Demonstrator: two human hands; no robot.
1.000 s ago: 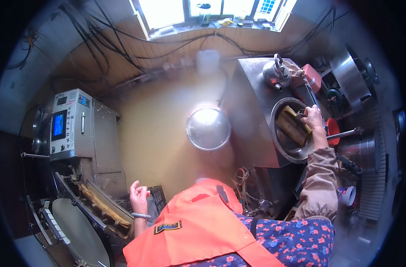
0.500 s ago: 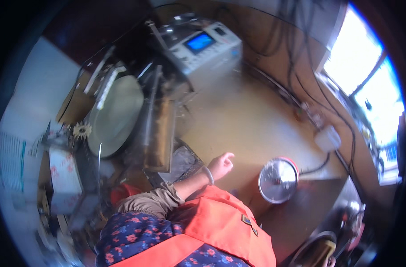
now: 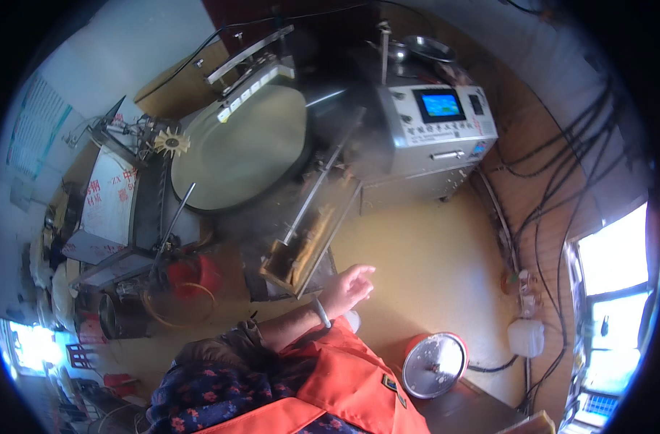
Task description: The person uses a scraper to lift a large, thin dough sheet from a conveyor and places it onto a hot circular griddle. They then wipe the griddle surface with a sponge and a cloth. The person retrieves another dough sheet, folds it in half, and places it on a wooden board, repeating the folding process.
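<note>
My left hand (image 3: 348,287) is out in front of me with the fingers loosely spread and nothing in them; a bangle (image 3: 321,312) sits on the wrist. My right hand is out of view, so I cannot tell how it stands.

The thing nearest the left hand is the slanted metal chute (image 3: 312,242) at about eleven o'clock from the fingers, its lower end just beside them, with pale rolled pieces lying in it. I judge the hand is not yet touching it.

The risk I see is heat: haze hangs over the chute and around the large round griddle plate (image 3: 240,148) at ten o'clock, so a bare fingertip on that metal edge could burn. The long rod (image 3: 319,188) running down along the chute could catch the bangle or sleeve if the machine is turning.

Farther out, the steel control box with a lit screen (image 3: 438,134) stands at one o'clock, a red-rimmed pot with a lid (image 3: 433,365) at five o'clock on the tan surface (image 3: 431,267), and cables (image 3: 540,217) trail down the wall at three.
</note>
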